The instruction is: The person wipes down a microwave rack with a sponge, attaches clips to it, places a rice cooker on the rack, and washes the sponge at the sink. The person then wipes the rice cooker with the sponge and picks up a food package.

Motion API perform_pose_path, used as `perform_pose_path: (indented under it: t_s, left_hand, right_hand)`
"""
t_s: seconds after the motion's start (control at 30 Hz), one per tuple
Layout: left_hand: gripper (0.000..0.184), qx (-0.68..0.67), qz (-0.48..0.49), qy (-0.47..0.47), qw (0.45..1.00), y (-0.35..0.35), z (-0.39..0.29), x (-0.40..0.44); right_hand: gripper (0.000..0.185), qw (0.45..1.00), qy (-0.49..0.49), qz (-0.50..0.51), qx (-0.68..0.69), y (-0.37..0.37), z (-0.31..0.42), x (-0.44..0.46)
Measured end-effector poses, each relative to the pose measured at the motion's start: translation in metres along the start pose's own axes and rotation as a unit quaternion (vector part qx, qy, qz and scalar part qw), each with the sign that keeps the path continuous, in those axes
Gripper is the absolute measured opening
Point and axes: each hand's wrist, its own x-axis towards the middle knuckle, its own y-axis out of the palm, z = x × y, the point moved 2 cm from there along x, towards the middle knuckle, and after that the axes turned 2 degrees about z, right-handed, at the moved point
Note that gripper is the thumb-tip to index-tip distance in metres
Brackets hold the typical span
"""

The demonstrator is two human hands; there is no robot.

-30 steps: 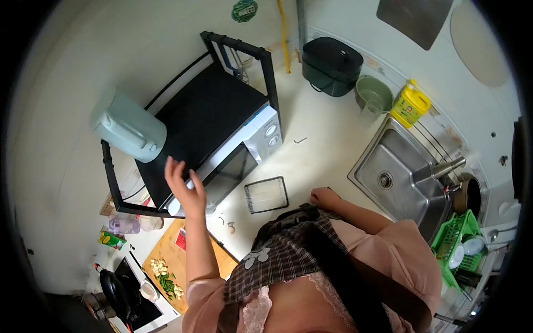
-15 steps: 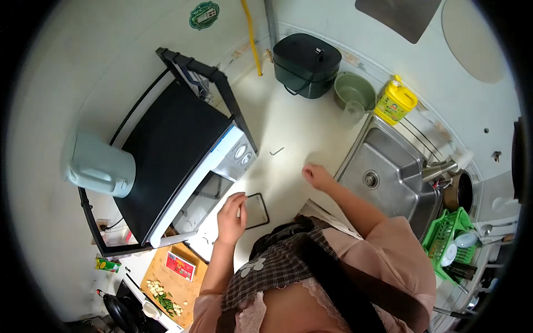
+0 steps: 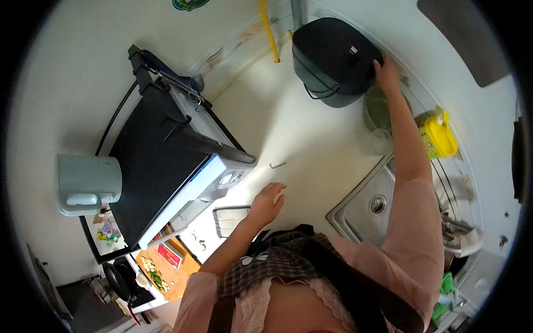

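My right hand [image 3: 387, 73] reaches to the far right end of a dark green bin with a black lid [image 3: 337, 58], its thumb and fingers at the lid's edge. Beneath my right forearm is a green bowl [image 3: 378, 111], with a clear cup [image 3: 373, 142] beside it. My left hand [image 3: 267, 203] hovers over the counter with its fingers apart and nothing in it. Close to it lie a black-framed tray [image 3: 225, 222] and a small bent metal rod [image 3: 277, 165].
On the left stands a microwave [image 3: 208, 180] under a black rack [image 3: 161, 139], with a pale kettle [image 3: 89, 185] on top. A sink [image 3: 361, 213] and a yellow jug [image 3: 440, 135] are at the right. Chopped food lies on a wooden board [image 3: 180, 275] at lower left.
My right hand has moved forward from near the sink to the dark green bin. My left hand has shifted right, away from the microwave. The microwave door now stands less widely in view.
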Motion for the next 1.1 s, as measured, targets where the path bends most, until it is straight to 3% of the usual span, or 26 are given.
perform_pose_path:
  t_s: [0.07, 0.17, 0.23, 0.33, 0.37, 0.43, 0.53, 0.6, 0.67, 0.8, 0.9, 1.1]
  left_hand:
    - [0.031, -0.004, 0.062, -0.003, 0.998, 0.011, 0.002, 0.023]
    - [0.039, 0.042, 0.053, 0.036, 0.997, 0.016, -0.007, 0.069]
    - [0.045, 0.003, 0.047, 0.027, 0.999, 0.015, -0.018, 0.107]
    - [0.069, -0.154, 0.015, 0.008, 0.988, 0.015, -0.028, 0.172]
    - [0.069, -0.153, 0.016, 0.012, 0.988, 0.016, -0.033, 0.192]
    - [0.084, -0.167, -0.097, 0.044, 0.980, 0.006, -0.048, 0.225]
    - [0.091, -0.240, -0.111, 0.013, 0.964, -0.010, -0.056, 0.249]
    - [0.090, -0.257, -0.117, 0.023, 0.959, -0.014, -0.049, 0.253]
    - [0.087, -0.278, -0.137, 0.040, 0.950, -0.016, -0.037, 0.250]
    - [0.077, -0.341, -0.123, 0.025, 0.932, -0.027, -0.043, 0.222]
    - [0.070, -0.305, -0.148, 0.006, 0.941, -0.015, -0.028, 0.180]
    - [0.055, -0.243, -0.164, -0.057, 0.954, -0.013, -0.017, 0.083]
  right_hand:
    - [0.052, 1.000, 0.008, 0.010, -0.011, 0.019, -0.018, 0.022]
    - [0.061, 0.995, 0.046, 0.070, 0.057, 0.011, -0.016, 0.032]
    - [0.069, 0.969, 0.097, 0.103, 0.203, 0.008, -0.009, 0.028]
    - [0.071, 0.975, 0.145, 0.100, 0.137, 0.000, -0.004, 0.021]
    - [0.071, 0.975, 0.145, 0.096, 0.137, -0.002, -0.001, 0.018]
    - [0.069, 0.968, 0.141, 0.140, 0.153, -0.012, 0.013, 0.008]
    - [0.071, 0.971, 0.139, 0.155, 0.120, -0.027, 0.031, -0.018]
    - [0.073, 0.963, 0.150, 0.188, 0.121, -0.026, 0.040, -0.040]
    - [0.074, 0.969, 0.157, 0.140, 0.130, -0.025, 0.053, -0.067]
    - [0.064, 0.957, 0.184, 0.158, 0.160, -0.046, 0.091, -0.105]
    - [0.059, 0.967, 0.169, 0.110, 0.156, -0.055, 0.101, -0.138]
    - [0.048, 0.942, 0.175, 0.170, 0.230, -0.082, 0.109, -0.217]
